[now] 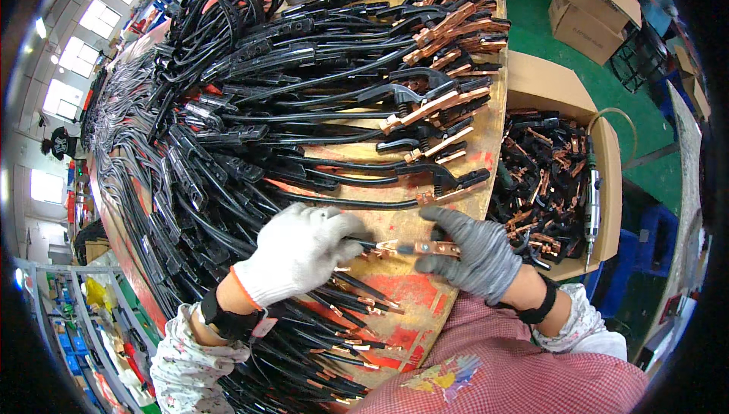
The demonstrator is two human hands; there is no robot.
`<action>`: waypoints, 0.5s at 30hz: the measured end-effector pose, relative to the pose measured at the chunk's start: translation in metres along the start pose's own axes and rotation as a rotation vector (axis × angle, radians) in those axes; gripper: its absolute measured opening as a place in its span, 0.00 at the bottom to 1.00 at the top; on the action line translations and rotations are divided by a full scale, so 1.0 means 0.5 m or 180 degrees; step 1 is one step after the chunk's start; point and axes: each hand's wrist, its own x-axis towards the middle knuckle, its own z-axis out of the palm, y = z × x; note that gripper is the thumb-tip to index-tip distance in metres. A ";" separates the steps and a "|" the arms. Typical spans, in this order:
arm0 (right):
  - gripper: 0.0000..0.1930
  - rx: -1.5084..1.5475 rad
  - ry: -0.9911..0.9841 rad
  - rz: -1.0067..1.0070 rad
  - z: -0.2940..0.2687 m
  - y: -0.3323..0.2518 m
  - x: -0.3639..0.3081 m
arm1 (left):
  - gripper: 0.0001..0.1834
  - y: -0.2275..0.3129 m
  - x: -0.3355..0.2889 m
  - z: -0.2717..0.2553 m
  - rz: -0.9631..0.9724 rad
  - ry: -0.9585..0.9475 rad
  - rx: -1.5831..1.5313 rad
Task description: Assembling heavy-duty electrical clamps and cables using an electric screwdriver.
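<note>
In a white glove, my left hand pinches a black cable close to its bare copper end. My right hand, gloved in grey, grips a copper clamp piece between thumb and fingers. The cable end points toward this piece; whether the two touch is hard to make out. Beyond my hands lie finished-looking cables with black welding electrode holders and copper jaws. Below my left hand, several loose cables show bare copper tips.
A cardboard box full of black and copper electrode holder parts stands to the right. A power screwdriver hangs along its side. The wooden table carries a dense spread of cables. Another carton sits on the green floor.
</note>
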 end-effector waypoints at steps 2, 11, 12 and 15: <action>0.41 0.0245 -0.0261 0.0241 -0.031 -0.016 0.004 | 0.08 -0.010 0.003 0.001 0.0079 0.0032 0.0050; 0.11 -0.0636 -0.0871 -0.0800 0.027 -0.091 0.092 | 0.07 -0.016 0.001 -0.005 0.0037 -0.0012 0.0087; 0.11 -0.0644 -0.0913 -0.0829 0.022 -0.082 0.086 | 0.07 -0.019 0.003 -0.001 0.0167 0.0090 0.0010; 0.12 -0.0745 -0.1042 -0.0910 -0.020 -0.046 0.050 | 0.06 -0.018 0.003 -0.004 0.0273 0.0046 -0.0152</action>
